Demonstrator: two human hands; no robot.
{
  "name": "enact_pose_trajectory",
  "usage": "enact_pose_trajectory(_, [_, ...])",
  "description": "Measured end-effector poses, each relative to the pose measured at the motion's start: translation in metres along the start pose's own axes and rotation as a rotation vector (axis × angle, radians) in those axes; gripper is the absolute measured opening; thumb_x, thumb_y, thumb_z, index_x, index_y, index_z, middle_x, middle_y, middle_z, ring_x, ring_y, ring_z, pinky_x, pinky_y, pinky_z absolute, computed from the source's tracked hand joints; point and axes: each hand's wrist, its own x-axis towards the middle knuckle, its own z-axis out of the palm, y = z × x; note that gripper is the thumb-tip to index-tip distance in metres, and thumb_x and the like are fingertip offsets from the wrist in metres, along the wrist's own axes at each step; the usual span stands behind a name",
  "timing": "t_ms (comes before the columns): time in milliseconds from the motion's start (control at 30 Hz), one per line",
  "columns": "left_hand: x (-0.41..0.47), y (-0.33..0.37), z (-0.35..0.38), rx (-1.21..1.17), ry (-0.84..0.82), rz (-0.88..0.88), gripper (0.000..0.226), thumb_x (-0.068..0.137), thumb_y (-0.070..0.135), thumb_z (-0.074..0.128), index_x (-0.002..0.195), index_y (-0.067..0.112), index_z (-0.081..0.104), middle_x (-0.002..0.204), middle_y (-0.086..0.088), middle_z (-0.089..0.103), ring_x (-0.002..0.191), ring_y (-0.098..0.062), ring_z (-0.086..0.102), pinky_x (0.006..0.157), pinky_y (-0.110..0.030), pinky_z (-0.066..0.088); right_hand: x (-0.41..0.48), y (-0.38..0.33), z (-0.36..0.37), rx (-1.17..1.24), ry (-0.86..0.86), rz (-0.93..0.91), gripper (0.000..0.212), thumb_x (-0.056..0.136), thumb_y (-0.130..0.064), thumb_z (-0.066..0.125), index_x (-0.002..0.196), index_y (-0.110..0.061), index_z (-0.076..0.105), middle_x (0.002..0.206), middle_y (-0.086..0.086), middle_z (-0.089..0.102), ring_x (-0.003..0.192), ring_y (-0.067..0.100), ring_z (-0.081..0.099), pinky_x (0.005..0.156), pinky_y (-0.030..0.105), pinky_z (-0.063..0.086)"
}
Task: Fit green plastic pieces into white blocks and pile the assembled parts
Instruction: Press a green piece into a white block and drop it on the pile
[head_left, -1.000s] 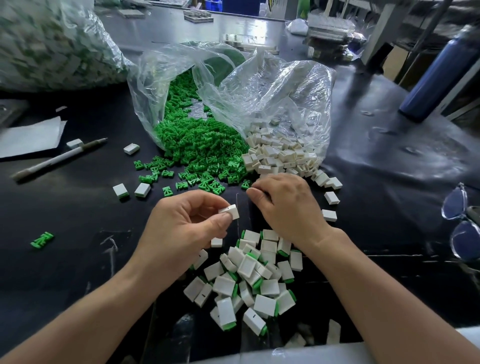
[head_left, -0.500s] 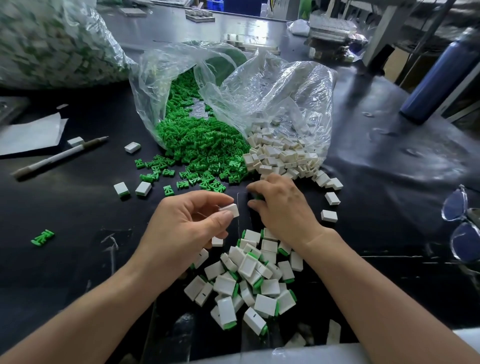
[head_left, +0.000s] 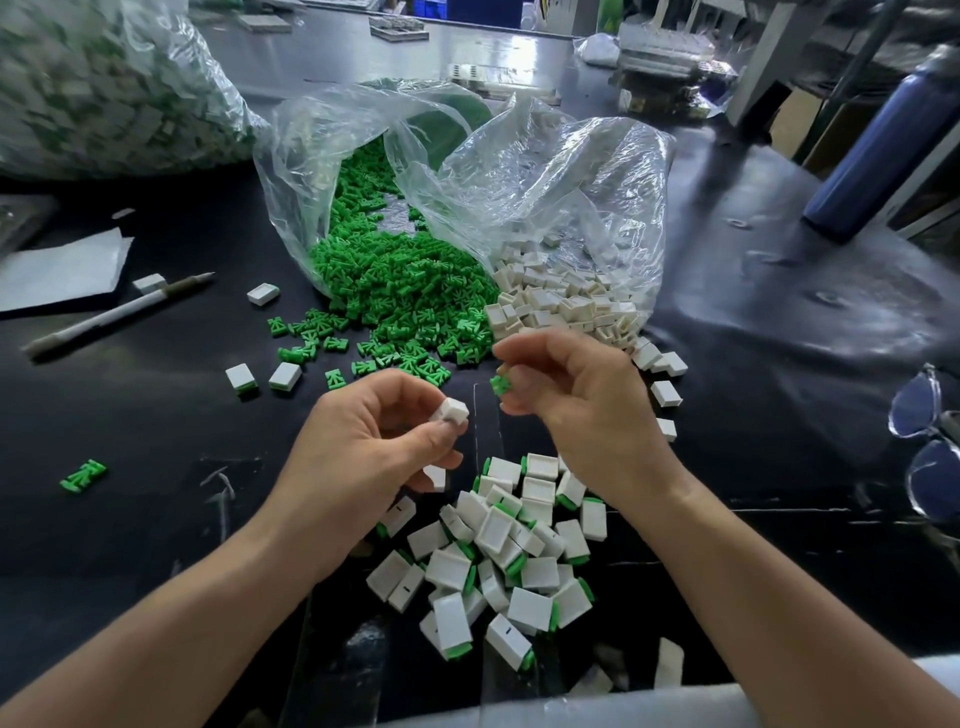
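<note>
A dark table (head_left: 130, 519), seen from above a worker's hands. At left, a pen (head_left: 114, 317) and two finished parts (head_left: 284, 376) lie apart. The left hand (head_left: 374, 452) pinches a white block (head_left: 451, 410) between thumb and curled fingers. Just to its right, not yet touching it, the right hand (head_left: 576, 410) pinches a green piece (head_left: 501, 385) at its fingertips. Below both hands sits the pile (head_left: 498, 551) of a few dozen assembled parts. Behind, open bags spill a green heap (head_left: 395, 291) and, to its right, a white heap (head_left: 566, 306). Both heaps are large, so most of the work seems left.
</note>
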Motion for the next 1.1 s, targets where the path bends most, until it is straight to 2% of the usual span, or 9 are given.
enact_pose_trajectory(167, [-0.0010, 0.0015, -0.0008, -0.036, 0.000, 0.007, 0.023, 0.083, 0.003, 0.060, 0.085, 0.024, 0.069, 0.078, -0.003, 0.073, 0.062, -0.015, 0.069, 0.048, -0.019, 0.051, -0.0045, -0.0059, 0.0013, 0.071, -0.050, 0.068, 0.034, 0.083, 0.002, 0.062, 0.083, -0.032, 0.064, 0.077, -0.012, 0.067, 0.077, 0.007, 0.066, 0.079, 0.030, 0.056])
enact_pose_trajectory(300, [0.0021, 0.0002, 0.0003, -0.058, -0.005, -0.044, 0.010, 0.088, 0.005, 0.055, 0.089, 0.015, 0.058, 0.082, -0.003, 0.074, 0.065, -0.020, 0.070, 0.047, -0.022, 0.052, -0.0061, -0.0069, 0.0008, 0.093, -0.058, 0.092, 0.030, 0.082, 0.000, 0.064, 0.076, -0.030, 0.067, 0.074, -0.009, 0.068, 0.076, 0.011, 0.066, 0.080, 0.034, 0.056])
enact_pose_trajectory(400, [0.0021, -0.0010, 0.0004, -0.045, -0.001, -0.045, 0.006, 0.084, 0.008, 0.060, 0.083, 0.013, 0.056, 0.081, -0.007, 0.072, 0.067, -0.018, 0.070, 0.049, -0.023, 0.053, -0.0065, -0.0073, 0.0013, 0.117, -0.045, 0.102, 0.033, 0.081, 0.001, 0.063, 0.078, -0.031, 0.065, 0.073, -0.009, 0.067, 0.075, 0.012, 0.066, 0.079, 0.036, 0.056])
enact_pose_trajectory(500, [0.0015, -0.0024, 0.0000, 0.019, 0.009, 0.001, 0.007, 0.081, 0.007, 0.063, 0.081, 0.013, 0.060, 0.072, -0.006, 0.064, 0.057, -0.009, 0.064, 0.046, -0.019, 0.049, -0.0076, -0.0082, 0.0008, 0.120, -0.067, 0.102, 0.033, 0.081, 0.001, 0.064, 0.076, -0.031, 0.066, 0.069, -0.012, 0.067, 0.073, 0.010, 0.066, 0.078, 0.034, 0.057])
enact_pose_trajectory(633, [0.0031, -0.0018, -0.0002, -0.068, 0.013, -0.003, 0.020, 0.081, 0.003, 0.060, 0.089, 0.019, 0.068, 0.076, -0.009, 0.064, 0.054, -0.010, 0.062, 0.046, -0.018, 0.048, -0.0092, -0.0094, 0.0013, 0.091, -0.118, 0.087, 0.031, 0.082, -0.002, 0.065, 0.073, -0.032, 0.068, 0.069, -0.009, 0.067, 0.070, 0.011, 0.063, 0.075, 0.030, 0.055])
enact_pose_trajectory(733, [0.0039, -0.0008, 0.0000, -0.156, 0.007, -0.041, 0.012, 0.074, 0.009, 0.063, 0.086, 0.011, 0.063, 0.075, -0.008, 0.072, 0.058, -0.014, 0.067, 0.047, -0.019, 0.051, -0.0094, -0.0101, 0.0017, 0.122, -0.106, 0.094, 0.028, 0.082, -0.001, 0.065, 0.078, -0.029, 0.067, 0.070, -0.008, 0.067, 0.066, 0.006, 0.065, 0.069, 0.022, 0.055])
enact_pose_trajectory(833, [0.0050, -0.0005, -0.0007, -0.246, -0.006, -0.073, 0.023, 0.065, 0.013, 0.062, 0.086, 0.009, 0.054, 0.077, -0.009, 0.073, 0.065, -0.019, 0.071, 0.049, -0.021, 0.053, -0.0098, -0.0102, 0.0021, 0.114, -0.086, 0.103, 0.026, 0.081, -0.001, 0.066, 0.078, -0.027, 0.065, 0.072, -0.005, 0.068, 0.065, 0.007, 0.066, 0.070, 0.023, 0.056])
enact_pose_trajectory(933, [0.0045, 0.0002, -0.0003, -0.304, -0.040, -0.089, 0.025, 0.068, 0.005, 0.059, 0.092, 0.006, 0.057, 0.078, -0.011, 0.073, 0.073, -0.021, 0.072, 0.055, -0.021, 0.054, -0.0104, -0.0106, 0.0032, 0.069, -0.099, 0.084, 0.026, 0.081, -0.005, 0.066, 0.074, -0.029, 0.065, 0.068, -0.007, 0.066, 0.065, 0.006, 0.064, 0.070, 0.025, 0.055])
enact_pose_trajectory(1100, [0.0035, 0.0000, 0.0002, -0.232, -0.042, -0.083, 0.019, 0.068, 0.013, 0.060, 0.086, 0.008, 0.063, 0.082, -0.015, 0.072, 0.077, -0.022, 0.071, 0.059, -0.025, 0.058, -0.0110, -0.0107, 0.0037, 0.023, -0.102, 0.060, 0.026, 0.081, -0.007, 0.067, 0.073, -0.032, 0.064, 0.063, -0.015, 0.062, 0.064, -0.001, 0.058, 0.068, 0.020, 0.050])
